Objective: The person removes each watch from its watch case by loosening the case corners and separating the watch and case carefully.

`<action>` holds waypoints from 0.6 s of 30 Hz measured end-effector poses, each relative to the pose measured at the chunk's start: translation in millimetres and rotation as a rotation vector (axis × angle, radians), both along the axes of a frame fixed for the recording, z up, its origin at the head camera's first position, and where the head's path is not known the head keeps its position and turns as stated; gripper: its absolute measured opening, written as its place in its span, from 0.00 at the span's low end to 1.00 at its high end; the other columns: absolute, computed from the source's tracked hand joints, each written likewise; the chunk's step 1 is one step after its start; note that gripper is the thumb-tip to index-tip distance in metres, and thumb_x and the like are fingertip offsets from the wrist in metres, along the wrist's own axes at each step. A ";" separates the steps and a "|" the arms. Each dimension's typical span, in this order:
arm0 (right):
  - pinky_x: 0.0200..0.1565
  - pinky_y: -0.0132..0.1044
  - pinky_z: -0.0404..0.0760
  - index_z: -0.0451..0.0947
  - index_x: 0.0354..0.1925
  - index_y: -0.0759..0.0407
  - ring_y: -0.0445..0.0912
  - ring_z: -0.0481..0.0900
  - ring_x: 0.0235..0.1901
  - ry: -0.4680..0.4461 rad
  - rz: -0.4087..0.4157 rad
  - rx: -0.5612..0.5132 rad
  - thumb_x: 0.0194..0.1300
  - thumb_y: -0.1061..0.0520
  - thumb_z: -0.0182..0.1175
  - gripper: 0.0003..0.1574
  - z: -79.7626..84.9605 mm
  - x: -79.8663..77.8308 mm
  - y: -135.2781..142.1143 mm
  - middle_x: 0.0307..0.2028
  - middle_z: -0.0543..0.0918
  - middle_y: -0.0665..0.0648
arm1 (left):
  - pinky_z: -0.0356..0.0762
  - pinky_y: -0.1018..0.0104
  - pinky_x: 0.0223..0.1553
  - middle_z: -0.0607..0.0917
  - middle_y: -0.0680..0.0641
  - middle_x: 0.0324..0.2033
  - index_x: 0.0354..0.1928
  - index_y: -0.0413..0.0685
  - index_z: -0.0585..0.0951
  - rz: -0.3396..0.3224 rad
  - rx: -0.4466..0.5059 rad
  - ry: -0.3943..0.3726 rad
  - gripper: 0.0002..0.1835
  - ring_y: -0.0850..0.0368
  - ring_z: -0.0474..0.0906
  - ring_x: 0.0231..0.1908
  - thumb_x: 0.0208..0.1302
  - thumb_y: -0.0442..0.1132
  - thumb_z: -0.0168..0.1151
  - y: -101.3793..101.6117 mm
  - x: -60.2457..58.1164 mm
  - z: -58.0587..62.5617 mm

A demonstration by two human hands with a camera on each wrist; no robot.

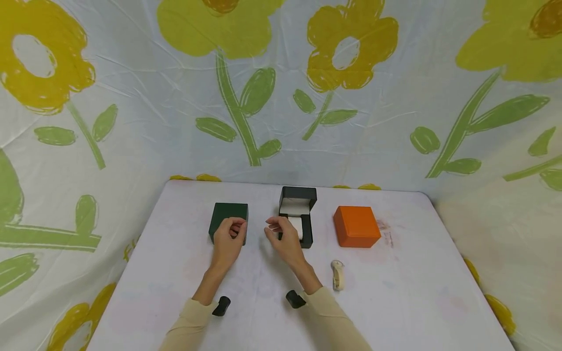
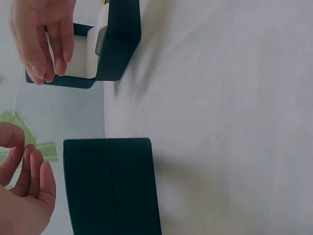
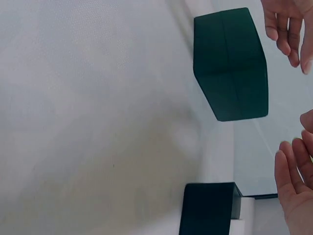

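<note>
My left hand [image 1: 228, 240] hovers over a closed dark green box [image 1: 221, 213], its fingers loosely bent and nothing visible in them. To its right, my right hand [image 1: 286, 240] is held up in front of a black watch box [image 1: 298, 193] whose lid stands up. Its fingers too are loosely curved around empty air. A pale cushion [image 1: 296, 226] sits inside that box, partly hidden by the right hand. In the left wrist view the thumb and forefinger of the left hand [image 2: 29, 188] come close together beside the green box [image 2: 112, 186].
Right of the black box stands a closed orange box [image 1: 356, 226]. Nearer to me lies a wristwatch [image 1: 337, 275] with a cream strap. A flower-printed cloth [image 1: 281, 156] hangs behind and beside the white table [image 1: 412, 273]. Dark camera pieces [image 1: 295, 299] sit at both wrists.
</note>
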State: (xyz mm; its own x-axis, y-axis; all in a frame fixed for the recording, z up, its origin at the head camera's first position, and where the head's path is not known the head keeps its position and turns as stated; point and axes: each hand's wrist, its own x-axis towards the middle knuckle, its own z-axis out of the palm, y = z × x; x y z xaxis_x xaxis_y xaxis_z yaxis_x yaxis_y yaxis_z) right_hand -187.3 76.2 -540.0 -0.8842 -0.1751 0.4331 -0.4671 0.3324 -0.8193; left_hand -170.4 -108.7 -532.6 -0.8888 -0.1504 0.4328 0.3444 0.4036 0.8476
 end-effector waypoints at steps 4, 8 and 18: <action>0.50 0.57 0.82 0.78 0.52 0.71 0.62 0.82 0.46 -0.023 0.015 0.002 0.69 0.66 0.65 0.15 -2.6 -1.8 -6.5 0.48 0.81 0.68 | 0.73 0.74 0.36 0.84 0.44 0.36 0.43 0.37 0.85 0.015 -0.006 0.001 0.04 0.52 0.79 0.36 0.68 0.29 0.67 -8.8 0.9 1.2; 0.52 0.57 0.81 0.78 0.54 0.70 0.63 0.81 0.48 -0.055 0.027 -0.013 0.69 0.66 0.65 0.16 -4.1 -3.4 -12.2 0.50 0.80 0.68 | 0.71 0.75 0.36 0.84 0.43 0.37 0.45 0.36 0.85 0.036 -0.012 0.013 0.06 0.52 0.78 0.36 0.68 0.29 0.67 -17.9 1.3 1.5; 0.54 0.61 0.80 0.75 0.58 0.71 0.66 0.80 0.50 -0.112 0.063 -0.044 0.72 0.62 0.63 0.20 -5.0 -4.6 -22.9 0.55 0.78 0.71 | 0.71 0.55 0.45 0.83 0.37 0.43 0.48 0.34 0.85 0.153 -0.001 0.055 0.09 0.44 0.75 0.44 0.68 0.28 0.66 -36.4 0.3 0.4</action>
State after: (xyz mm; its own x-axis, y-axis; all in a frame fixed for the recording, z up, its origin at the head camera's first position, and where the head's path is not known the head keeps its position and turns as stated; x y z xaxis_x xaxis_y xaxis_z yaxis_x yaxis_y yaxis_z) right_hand -191.9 53.4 -545.0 -0.9154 -0.2147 0.3405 -0.3905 0.2680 -0.8807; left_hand -170.1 -145.2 -532.2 -0.8307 -0.2818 0.4801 0.3247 0.4552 0.8290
